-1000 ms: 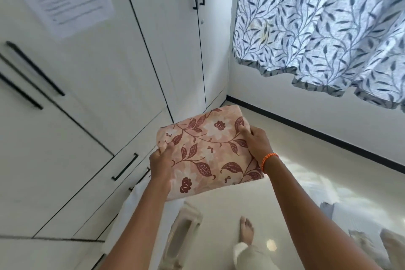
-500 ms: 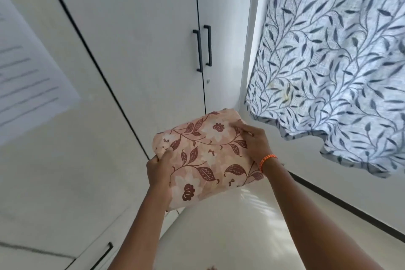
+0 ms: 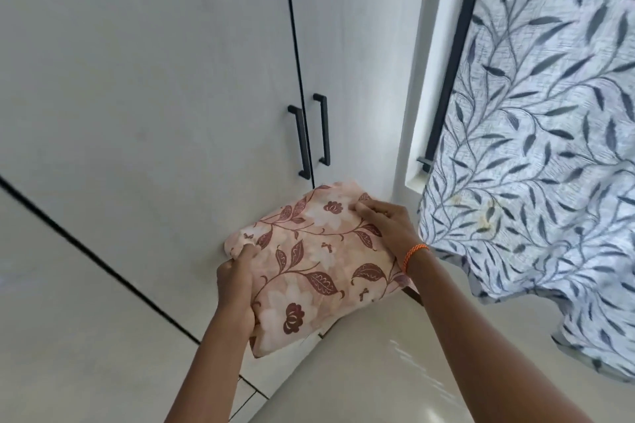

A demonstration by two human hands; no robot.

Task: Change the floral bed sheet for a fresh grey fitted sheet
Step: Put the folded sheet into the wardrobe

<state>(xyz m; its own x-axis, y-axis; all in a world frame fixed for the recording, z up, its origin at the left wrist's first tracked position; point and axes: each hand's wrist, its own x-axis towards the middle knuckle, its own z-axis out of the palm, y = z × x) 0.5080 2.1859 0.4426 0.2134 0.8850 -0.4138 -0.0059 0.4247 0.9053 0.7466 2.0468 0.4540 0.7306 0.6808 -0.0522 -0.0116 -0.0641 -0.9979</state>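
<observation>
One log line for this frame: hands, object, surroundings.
left hand: grips folded floral sheet | right hand: holds its far edge | wardrobe doors: closed

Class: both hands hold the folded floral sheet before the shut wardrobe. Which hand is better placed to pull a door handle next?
Probably the right hand: it lies on the sheet just below the handles; the left hand grips lower.

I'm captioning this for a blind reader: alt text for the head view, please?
Two hands, left hand and right hand, hold a folded floral bed sheet in front of closed white wardrobe doors with black handles; a leaf-print curtain hangs right.
</observation>
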